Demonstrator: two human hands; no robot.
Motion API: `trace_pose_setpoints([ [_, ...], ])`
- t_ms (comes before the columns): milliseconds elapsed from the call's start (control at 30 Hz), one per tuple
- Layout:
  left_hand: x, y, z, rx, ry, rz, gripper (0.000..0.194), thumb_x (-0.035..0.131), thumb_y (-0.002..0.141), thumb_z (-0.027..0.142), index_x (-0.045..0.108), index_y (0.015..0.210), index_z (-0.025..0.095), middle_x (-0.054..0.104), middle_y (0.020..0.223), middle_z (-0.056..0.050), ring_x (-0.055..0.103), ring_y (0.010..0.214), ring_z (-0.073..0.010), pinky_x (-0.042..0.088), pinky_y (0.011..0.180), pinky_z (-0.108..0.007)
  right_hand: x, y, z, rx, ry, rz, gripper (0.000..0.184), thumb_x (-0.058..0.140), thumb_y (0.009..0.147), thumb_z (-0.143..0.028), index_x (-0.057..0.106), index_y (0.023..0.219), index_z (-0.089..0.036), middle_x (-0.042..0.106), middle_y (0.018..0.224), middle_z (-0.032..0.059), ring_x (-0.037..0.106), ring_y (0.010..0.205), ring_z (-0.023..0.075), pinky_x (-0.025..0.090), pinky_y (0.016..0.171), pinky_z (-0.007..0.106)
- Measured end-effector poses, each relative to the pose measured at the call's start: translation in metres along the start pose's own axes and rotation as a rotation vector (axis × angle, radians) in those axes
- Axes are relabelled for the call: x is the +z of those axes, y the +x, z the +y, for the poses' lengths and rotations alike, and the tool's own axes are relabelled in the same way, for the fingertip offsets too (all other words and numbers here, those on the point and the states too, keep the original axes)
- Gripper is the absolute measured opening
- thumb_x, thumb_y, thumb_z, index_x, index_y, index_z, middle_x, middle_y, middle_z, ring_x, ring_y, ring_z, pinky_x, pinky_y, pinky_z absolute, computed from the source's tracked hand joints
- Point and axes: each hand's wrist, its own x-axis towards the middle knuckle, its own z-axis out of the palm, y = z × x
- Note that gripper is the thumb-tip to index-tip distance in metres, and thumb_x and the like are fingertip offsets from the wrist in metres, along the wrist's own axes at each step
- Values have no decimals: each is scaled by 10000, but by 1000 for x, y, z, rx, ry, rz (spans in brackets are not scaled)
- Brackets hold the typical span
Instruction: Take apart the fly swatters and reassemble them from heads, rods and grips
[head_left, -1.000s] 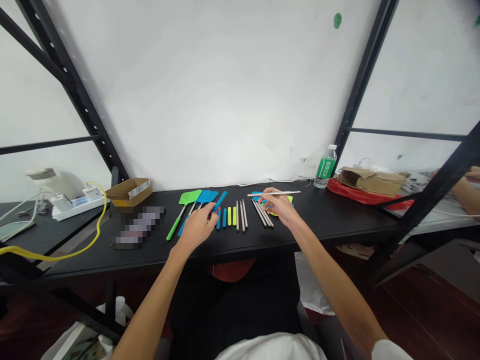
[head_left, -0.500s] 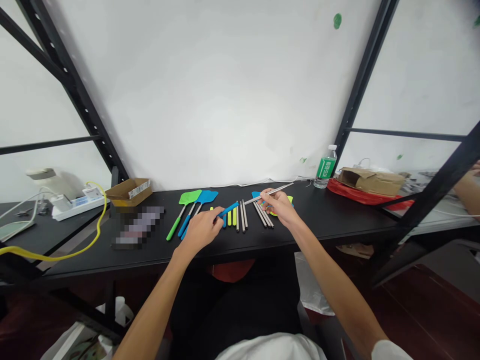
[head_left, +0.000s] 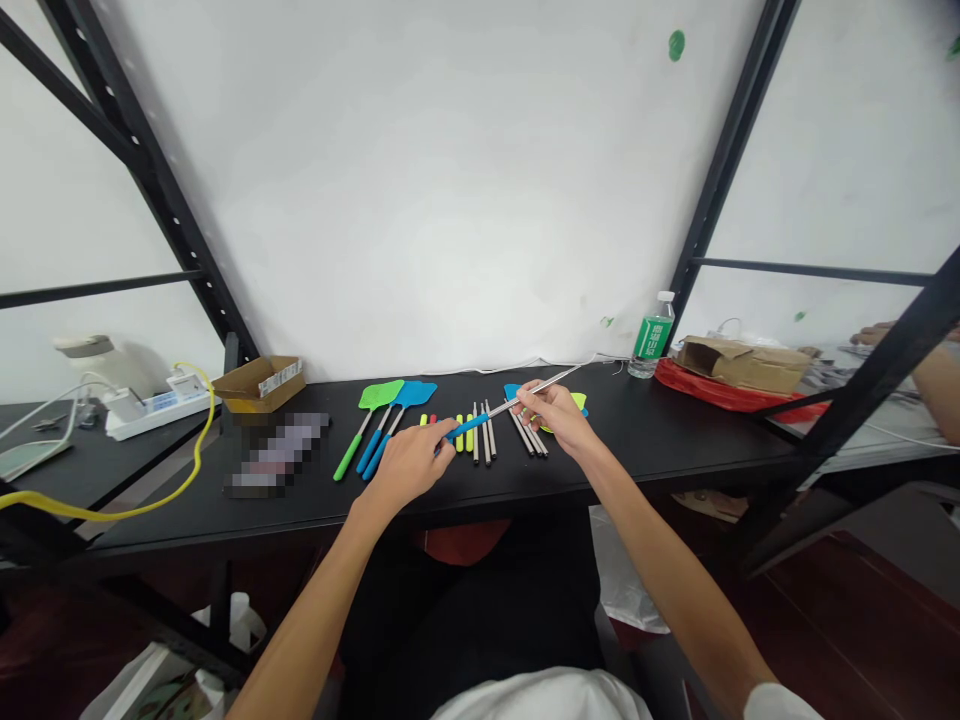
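Observation:
My left hand [head_left: 414, 458] is closed around a blue handle grip [head_left: 472, 424] above the table. In my right hand [head_left: 553, 412], the fingers pinch a thin metal rod [head_left: 559, 376] that slants up to the right. The rod's lower end meets the blue grip's right end, in line with it. Under and between the hands lie several yellow grips [head_left: 469, 434] and metal rods [head_left: 487, 440]. More metal rods [head_left: 528, 432] lie just below my right hand, which partly hides blue and yellow swatter heads [head_left: 580, 402]. Left of my left hand are fly swatters, one green [head_left: 349, 455] and two blue [head_left: 403, 398].
A cardboard box [head_left: 259, 384] and a pixelated object [head_left: 277, 455] are on the left of the black table [head_left: 600, 470]. A yellow cable [head_left: 196, 440] runs past a power strip [head_left: 161, 408]. At the right stand a water bottle [head_left: 652, 338] and a torn carton [head_left: 742, 362] on red plastic.
The blue grip and the metal rod have come together end to end and now form one line. My right hand has shifted slightly left and down with the rod.

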Motion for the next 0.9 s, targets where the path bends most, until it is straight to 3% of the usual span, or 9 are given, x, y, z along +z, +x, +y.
trace_pose_setpoints([
  [267,1,-1,0,24,26,-1,411,412,893,231,660,1220,266,739,925,-63,658,803,-234,374,632,-279,-1,2,2,-13,-14,-7,412,783,711,-538,623,857,-187,695,719,33,583,540,114,413,431,208],
  [900,1,-2,0,80,-35,10,412,431,905,254,667,1243,253,714,811,-46,643,751,-227,391,650,-288,2,-1,2,-4,-29,-47,387,762,743,-526,632,866,-183,703,726,44,580,541,115,411,440,211],
])
